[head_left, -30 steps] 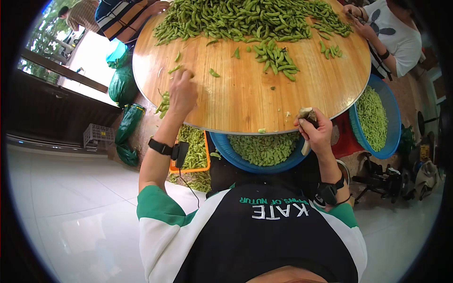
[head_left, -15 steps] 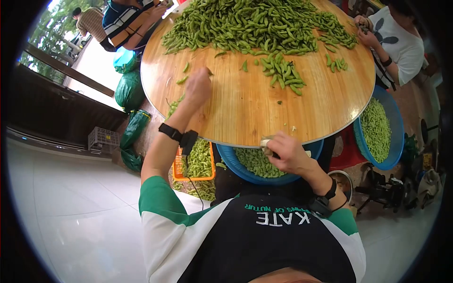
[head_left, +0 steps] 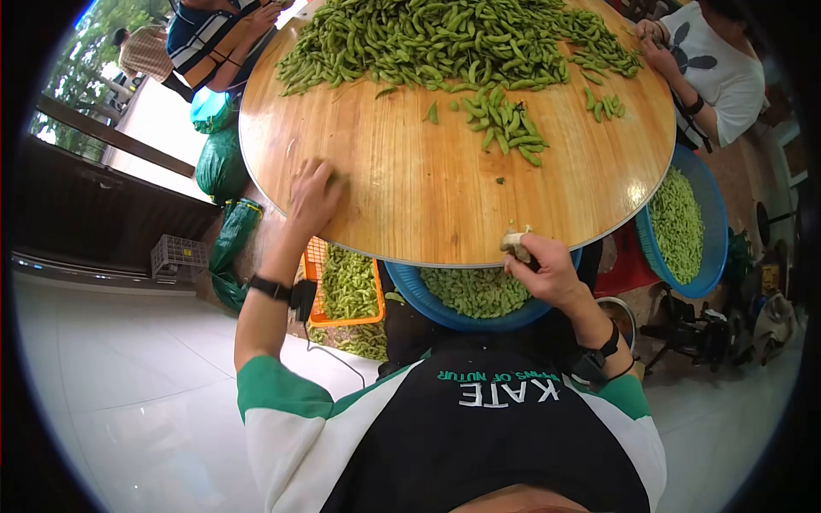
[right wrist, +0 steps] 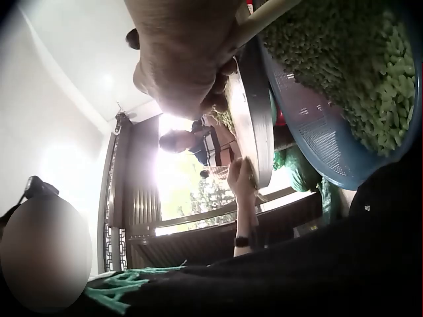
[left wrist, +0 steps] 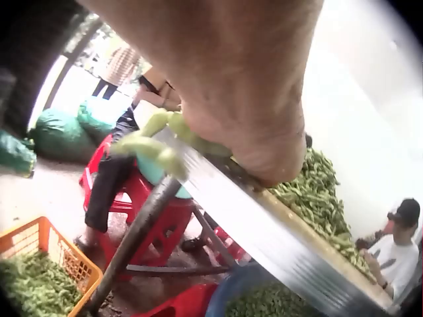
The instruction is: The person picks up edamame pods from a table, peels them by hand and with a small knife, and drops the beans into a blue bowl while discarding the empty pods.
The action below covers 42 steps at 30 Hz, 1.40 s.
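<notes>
My left hand (head_left: 313, 197) rests at the left rim of the round wooden table (head_left: 402, 188). In the left wrist view, several green bean pods (left wrist: 155, 148) hang over the table's metal edge (left wrist: 238, 211) beside that hand; one is blurred. My right hand (head_left: 549, 272) grips a short tool (head_left: 516, 244) with a pale, greyish end, just over the front edge. A pale stick (right wrist: 268, 18) juts from that fist in the right wrist view. A big heap of pods (head_left: 428, 43) covers the far side, with a small cluster (head_left: 505, 124) nearer me.
Below the front edge sits a blue basin (head_left: 410, 295) of shelled beans (head_left: 479, 291). An orange crate (head_left: 376, 318) of pods stands left of it. Another blue basin (head_left: 718, 231) is at the right. People sit across the table; green sacks (head_left: 224, 167) lie at the left.
My left hand has swept left and toward me to the rim; the loose pods on that side have left the tabletop. My right hand has moved inward along the front edge, still holding the tool.
</notes>
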Each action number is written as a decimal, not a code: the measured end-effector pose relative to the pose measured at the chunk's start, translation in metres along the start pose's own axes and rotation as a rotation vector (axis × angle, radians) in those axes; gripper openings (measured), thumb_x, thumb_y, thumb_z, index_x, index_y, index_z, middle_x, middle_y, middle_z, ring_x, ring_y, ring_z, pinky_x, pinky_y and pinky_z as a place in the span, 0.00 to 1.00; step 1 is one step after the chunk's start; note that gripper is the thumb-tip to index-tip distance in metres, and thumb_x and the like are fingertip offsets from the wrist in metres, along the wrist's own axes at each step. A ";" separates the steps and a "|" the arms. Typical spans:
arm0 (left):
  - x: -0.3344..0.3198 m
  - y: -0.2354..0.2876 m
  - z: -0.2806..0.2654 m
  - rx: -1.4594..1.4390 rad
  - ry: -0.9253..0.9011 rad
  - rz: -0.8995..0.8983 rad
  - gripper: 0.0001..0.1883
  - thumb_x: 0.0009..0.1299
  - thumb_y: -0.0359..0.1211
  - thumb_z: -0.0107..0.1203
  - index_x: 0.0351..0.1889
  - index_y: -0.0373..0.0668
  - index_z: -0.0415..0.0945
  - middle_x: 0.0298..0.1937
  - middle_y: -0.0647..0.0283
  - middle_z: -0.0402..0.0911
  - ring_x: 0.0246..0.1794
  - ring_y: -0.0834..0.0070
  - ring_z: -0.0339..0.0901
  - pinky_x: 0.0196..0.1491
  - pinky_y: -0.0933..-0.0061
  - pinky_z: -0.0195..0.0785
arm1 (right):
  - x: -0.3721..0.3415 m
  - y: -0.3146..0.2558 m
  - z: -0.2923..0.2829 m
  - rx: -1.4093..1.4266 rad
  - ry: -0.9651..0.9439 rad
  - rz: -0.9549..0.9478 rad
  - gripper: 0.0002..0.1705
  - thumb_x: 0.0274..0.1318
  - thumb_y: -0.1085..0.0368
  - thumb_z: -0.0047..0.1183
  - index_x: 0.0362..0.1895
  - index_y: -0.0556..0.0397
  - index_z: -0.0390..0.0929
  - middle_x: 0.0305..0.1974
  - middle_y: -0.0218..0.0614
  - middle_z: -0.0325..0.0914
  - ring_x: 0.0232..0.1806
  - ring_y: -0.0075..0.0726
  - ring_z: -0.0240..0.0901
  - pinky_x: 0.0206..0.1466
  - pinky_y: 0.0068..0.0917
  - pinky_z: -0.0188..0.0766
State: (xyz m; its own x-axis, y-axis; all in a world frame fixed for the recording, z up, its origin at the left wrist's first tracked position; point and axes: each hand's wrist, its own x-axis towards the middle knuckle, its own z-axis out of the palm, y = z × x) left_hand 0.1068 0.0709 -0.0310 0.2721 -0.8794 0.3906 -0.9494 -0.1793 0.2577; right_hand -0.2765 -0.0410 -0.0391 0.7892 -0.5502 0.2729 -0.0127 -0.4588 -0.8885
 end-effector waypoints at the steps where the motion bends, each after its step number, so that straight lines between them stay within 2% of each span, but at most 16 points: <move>1: -0.016 -0.007 -0.007 -0.037 0.035 -0.002 0.16 0.62 0.40 0.58 0.29 0.36 0.69 0.34 0.52 0.72 0.40 0.54 0.71 0.41 0.57 0.63 | 0.000 -0.001 -0.003 0.058 0.051 0.017 0.10 0.51 0.74 0.56 0.39 0.61 0.74 0.22 0.36 0.70 0.22 0.29 0.72 0.26 0.23 0.67; 4: -0.051 -0.025 -0.039 0.186 -0.060 -0.236 0.09 0.60 0.32 0.57 0.30 0.37 0.71 0.34 0.52 0.73 0.40 0.54 0.71 0.42 0.57 0.64 | -0.004 -0.003 -0.012 0.151 0.094 0.082 0.08 0.53 0.76 0.54 0.40 0.61 0.74 0.23 0.32 0.72 0.25 0.23 0.73 0.27 0.21 0.68; 6: -0.048 -0.016 -0.056 0.495 -0.233 -0.375 0.06 0.57 0.26 0.55 0.33 0.38 0.74 0.36 0.54 0.75 0.41 0.54 0.72 0.43 0.56 0.64 | -0.008 0.004 -0.016 0.264 0.178 0.140 0.08 0.57 0.74 0.51 0.42 0.61 0.75 0.25 0.30 0.73 0.23 0.19 0.69 0.25 0.17 0.65; 7: -0.040 -0.004 -0.062 0.495 -0.238 -0.376 0.06 0.57 0.26 0.55 0.33 0.38 0.74 0.36 0.54 0.75 0.41 0.54 0.72 0.43 0.56 0.64 | -0.008 0.003 -0.018 0.265 0.177 0.144 0.08 0.57 0.74 0.51 0.42 0.61 0.75 0.25 0.30 0.73 0.23 0.19 0.69 0.25 0.17 0.65; 9: -0.011 0.024 -0.059 0.411 0.084 0.078 0.10 0.58 0.27 0.53 0.38 0.41 0.77 0.42 0.53 0.76 0.45 0.55 0.72 0.44 0.58 0.66 | -0.005 -0.003 -0.023 0.590 0.174 0.386 0.11 0.60 0.71 0.48 0.46 0.61 0.74 0.25 0.30 0.72 0.19 0.15 0.64 0.23 0.14 0.60; 11: 0.025 0.039 -0.030 0.001 0.009 0.173 0.12 0.59 0.24 0.51 0.41 0.41 0.77 0.42 0.55 0.75 0.44 0.56 0.72 0.46 0.60 0.66 | -0.005 -0.004 -0.020 0.637 0.154 0.393 0.15 0.63 0.68 0.45 0.52 0.60 0.71 0.26 0.31 0.72 0.19 0.13 0.60 0.21 0.13 0.58; 13: 0.062 0.075 0.001 -0.162 -0.047 0.223 0.13 0.60 0.22 0.49 0.42 0.41 0.77 0.40 0.55 0.74 0.43 0.56 0.72 0.47 0.62 0.66 | -0.003 -0.001 -0.017 0.708 0.158 0.370 0.17 0.64 0.68 0.43 0.55 0.60 0.68 0.29 0.33 0.73 0.20 0.14 0.60 0.22 0.13 0.58; 16: 0.114 0.080 0.054 -0.183 -0.058 0.387 0.13 0.60 0.22 0.49 0.43 0.42 0.77 0.39 0.55 0.73 0.44 0.56 0.71 0.47 0.63 0.65 | -0.001 0.010 -0.019 0.750 0.170 0.339 0.20 0.64 0.66 0.42 0.59 0.60 0.64 0.33 0.35 0.73 0.21 0.16 0.60 0.22 0.14 0.59; 19: 0.139 0.081 0.076 -0.006 -0.076 0.524 0.12 0.60 0.23 0.50 0.41 0.42 0.78 0.40 0.56 0.73 0.46 0.56 0.70 0.47 0.63 0.65 | -0.001 0.009 -0.017 0.754 0.185 0.328 0.21 0.65 0.66 0.41 0.59 0.61 0.63 0.34 0.37 0.73 0.22 0.17 0.60 0.21 0.14 0.60; 22: 0.133 0.077 0.073 0.013 -0.104 0.461 0.13 0.57 0.22 0.53 0.40 0.41 0.77 0.40 0.56 0.72 0.50 0.57 0.66 0.48 0.62 0.63 | 0.001 0.010 -0.015 0.738 0.179 0.315 0.21 0.65 0.67 0.40 0.60 0.61 0.63 0.34 0.37 0.72 0.22 0.17 0.60 0.21 0.14 0.60; 25: 0.110 0.090 0.060 -0.101 -0.044 0.307 0.10 0.58 0.23 0.55 0.39 0.39 0.76 0.36 0.58 0.74 0.44 0.65 0.72 0.43 0.65 0.66 | 0.004 0.008 -0.013 0.732 0.175 0.296 0.21 0.66 0.67 0.40 0.61 0.60 0.62 0.33 0.34 0.72 0.22 0.16 0.60 0.21 0.14 0.59; 27: 0.089 0.114 0.048 -0.668 -0.129 -0.056 0.06 0.63 0.26 0.56 0.38 0.35 0.76 0.31 0.64 0.76 0.33 0.74 0.74 0.34 0.71 0.67 | 0.005 0.005 -0.011 0.721 0.188 0.305 0.21 0.66 0.67 0.41 0.61 0.59 0.62 0.32 0.33 0.72 0.22 0.15 0.60 0.21 0.13 0.59; 28: 0.077 0.125 0.053 -1.065 -0.141 -0.084 0.05 0.66 0.28 0.56 0.37 0.35 0.76 0.26 0.69 0.76 0.26 0.83 0.71 0.27 0.80 0.62 | 0.005 0.003 -0.010 0.748 0.197 0.307 0.21 0.66 0.67 0.41 0.62 0.59 0.62 0.32 0.32 0.72 0.21 0.15 0.60 0.20 0.14 0.58; 34: 0.021 0.187 0.032 -1.257 -0.466 -0.259 0.04 0.66 0.26 0.57 0.37 0.37 0.77 0.27 0.71 0.76 0.27 0.87 0.69 0.28 0.83 0.61 | 0.009 -0.008 -0.004 0.831 0.113 0.297 0.25 0.68 0.64 0.40 0.66 0.57 0.58 0.33 0.33 0.72 0.21 0.17 0.61 0.19 0.14 0.58; 37: 0.012 0.202 0.031 -1.353 -0.499 -0.253 0.04 0.66 0.27 0.57 0.36 0.38 0.77 0.26 0.72 0.76 0.26 0.88 0.68 0.27 0.85 0.59 | 0.005 -0.008 -0.002 0.856 0.078 0.309 0.25 0.68 0.63 0.41 0.66 0.56 0.58 0.32 0.32 0.72 0.20 0.17 0.62 0.18 0.14 0.57; 42: 0.010 0.203 0.028 -1.379 -0.637 -0.425 0.05 0.65 0.28 0.59 0.36 0.38 0.78 0.24 0.71 0.76 0.24 0.89 0.68 0.25 0.86 0.57 | -0.001 -0.004 0.003 0.944 0.024 0.302 0.24 0.68 0.62 0.41 0.65 0.54 0.60 0.31 0.32 0.72 0.19 0.17 0.62 0.18 0.13 0.57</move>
State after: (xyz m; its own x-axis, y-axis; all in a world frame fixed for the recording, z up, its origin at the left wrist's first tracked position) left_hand -0.0871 0.0129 0.0003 0.0254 -0.9688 -0.2466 0.1405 -0.2408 0.9603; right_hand -0.2755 -0.0366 -0.0369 0.8208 -0.5711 -0.0153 0.2915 0.4417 -0.8485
